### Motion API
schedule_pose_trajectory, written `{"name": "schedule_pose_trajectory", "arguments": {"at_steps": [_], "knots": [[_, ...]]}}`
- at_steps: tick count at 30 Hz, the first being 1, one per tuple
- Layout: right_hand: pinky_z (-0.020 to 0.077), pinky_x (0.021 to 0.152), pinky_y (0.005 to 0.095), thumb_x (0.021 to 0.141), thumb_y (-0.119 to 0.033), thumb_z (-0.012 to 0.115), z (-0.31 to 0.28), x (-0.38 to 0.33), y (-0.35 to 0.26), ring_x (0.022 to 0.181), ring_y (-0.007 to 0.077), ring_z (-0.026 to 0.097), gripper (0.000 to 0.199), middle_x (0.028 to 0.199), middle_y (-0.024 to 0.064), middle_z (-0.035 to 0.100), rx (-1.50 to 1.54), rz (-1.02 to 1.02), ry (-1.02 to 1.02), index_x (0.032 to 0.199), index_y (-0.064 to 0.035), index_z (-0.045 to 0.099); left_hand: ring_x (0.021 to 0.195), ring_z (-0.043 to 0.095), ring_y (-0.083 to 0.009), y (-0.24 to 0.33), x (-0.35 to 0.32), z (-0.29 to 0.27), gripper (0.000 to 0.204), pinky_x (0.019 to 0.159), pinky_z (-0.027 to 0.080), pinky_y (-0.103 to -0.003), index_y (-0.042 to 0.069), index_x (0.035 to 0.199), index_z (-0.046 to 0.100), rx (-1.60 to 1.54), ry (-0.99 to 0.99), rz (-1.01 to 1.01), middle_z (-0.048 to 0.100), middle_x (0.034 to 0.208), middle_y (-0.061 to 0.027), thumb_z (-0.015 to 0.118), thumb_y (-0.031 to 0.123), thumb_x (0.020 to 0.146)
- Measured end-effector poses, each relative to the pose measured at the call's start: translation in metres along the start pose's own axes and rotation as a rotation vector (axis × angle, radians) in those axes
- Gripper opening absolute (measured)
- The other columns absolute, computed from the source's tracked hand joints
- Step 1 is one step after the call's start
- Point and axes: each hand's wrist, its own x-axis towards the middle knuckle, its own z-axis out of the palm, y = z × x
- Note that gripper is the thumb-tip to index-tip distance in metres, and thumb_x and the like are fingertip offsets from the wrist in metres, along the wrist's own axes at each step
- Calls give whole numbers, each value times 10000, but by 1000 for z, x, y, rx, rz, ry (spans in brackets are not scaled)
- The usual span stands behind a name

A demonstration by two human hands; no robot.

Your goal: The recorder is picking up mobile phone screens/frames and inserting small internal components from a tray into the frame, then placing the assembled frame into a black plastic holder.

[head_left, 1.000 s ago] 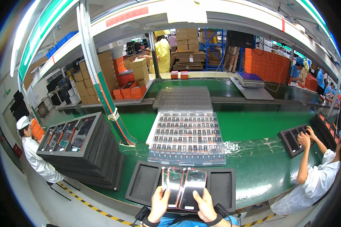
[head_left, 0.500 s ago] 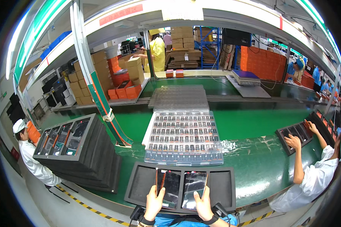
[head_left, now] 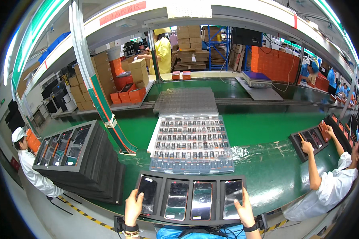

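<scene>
Left hand (head_left: 133, 206) rested fingers on the leftmost phone (head_left: 147, 189); right hand (head_left: 243, 209) gripped the dark foam tray's (head_left: 191, 220) right edge beside the rightmost phone (head_left: 232, 193). Tray lay at the green worktop's (head_left: 267, 175) near edge, long axis left–right, phones pointing away; probably light, flexible, best held at both ends

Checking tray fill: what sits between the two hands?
Head view: between left hand and right hand, two phones lie in the middle slots of the dark tray.
</scene>
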Motion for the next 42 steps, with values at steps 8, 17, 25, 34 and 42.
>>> {"name": "schedule_pose_trajectory", "arguments": {"at_steps": [8, 17, 25, 34, 42], "knots": [[318, 1154, 436, 856, -16, 649, 15, -7, -23, 1371, 406, 398, 660, 1439, 228, 420, -655, -348, 139, 1471, 5, 410, 1379, 338, -458, 9, -26, 39, 510, 1115, 332, -538, 47, 1306, 583, 305, 82, 351, 418, 1441, -228, 723, 241, 856], [306, 1154, 496, 883, -156, 678, -23, 3, -7, 1378, 450, 352, 589, 1462, 273, 374, -709, -188, 168, 1409, -2, 462, 1451, 305, -411, 51, -46, 40, 523, 1190, 233, -543, 190, 1341, 634, 390, -280, 554, 356, 1588, -139, 743, 286, 839], [398, 1098, 488, 898, -239, 688, -47, -21, -5, 1283, 480, 464, 684, 1382, 322, 450, -740, -156, 82, 1432, 67, 391, 1139, 561, -473, -14, -26, 1, 541, 1002, 446, -472, -72, 1246, 605, 409, 138, -31, 601, 1250, -297, 641, 384, 956], [440, 1046, 357, 942, -268, 706, -89, -39, -21, 1208, 274, 585, 635, 1288, 211, 618, -277, 190, -11, 1407, 87, 457, 1154, 580, -186, -5, -57, -29, 445, 986, 469, -354, -22, 1243, 649, -538, -163, -516, 638, 1252, -106, 671, 331, 972], [510, 877, 288, 861, -144, 713, -193, -122, -8, 958, 159, 668, 436, 1073, 68, 706, 252, 283, 362, 1248, 36, 622, 1393, 443, -295, 97, -59, 3, 683, 1167, 328, -481, -62, 1478, 413, -1001, -593, -208, 432, 1528, -187, 556, 395, 990]]}}
